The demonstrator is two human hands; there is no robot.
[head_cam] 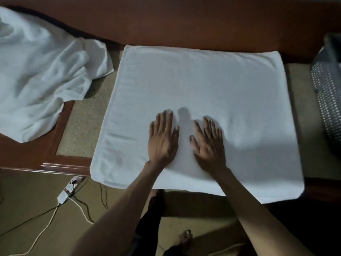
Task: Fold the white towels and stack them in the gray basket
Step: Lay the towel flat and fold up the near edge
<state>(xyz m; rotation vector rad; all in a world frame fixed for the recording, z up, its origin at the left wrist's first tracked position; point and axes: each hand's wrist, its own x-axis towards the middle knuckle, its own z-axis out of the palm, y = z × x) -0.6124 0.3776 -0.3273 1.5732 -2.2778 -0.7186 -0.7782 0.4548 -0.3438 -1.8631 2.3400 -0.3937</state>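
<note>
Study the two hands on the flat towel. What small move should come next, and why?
Probably slide the left hand and right hand apart to the sides of the towel, ready to fold it. Both lie flat, fingers straight, side by side near its middle, holding nothing; the towel is spread wide, the basket off to the right.

Nothing readable is showing in the head view: no text, label, brand, number or sign is coming through. The white power strip [69,188] on the floor is showing small red and dark marks on its face, but they are too small and blurred to read as characters.
</note>
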